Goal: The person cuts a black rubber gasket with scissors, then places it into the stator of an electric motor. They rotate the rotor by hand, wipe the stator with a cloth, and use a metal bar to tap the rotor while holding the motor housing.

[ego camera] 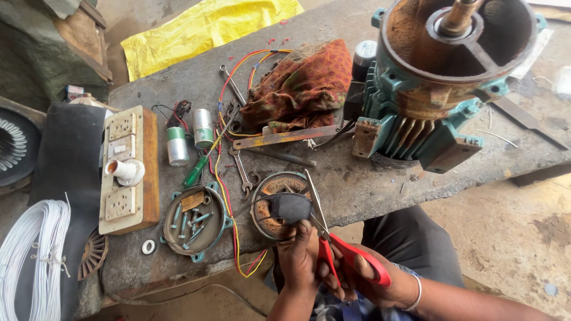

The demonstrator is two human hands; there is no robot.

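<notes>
My left hand (300,255) pinches a dark grey patch of flat material (290,207) at its lower edge, held above a rusty round motor end cover (269,225). My right hand (363,279) grips red-handled scissors (345,249); their metal blades point up along the right side of the patch. Both hands sit at the near edge of the stone workbench (369,184).
A teal electric motor body (428,83) stands at the right. A patterned cloth (303,83), coloured wires, spanners, a green screwdriver (196,169), two capacitors (177,145), a cover holding bolts (195,221) and a wooden switchboard (126,169) lie on the bench. White wire coil (30,255) at left.
</notes>
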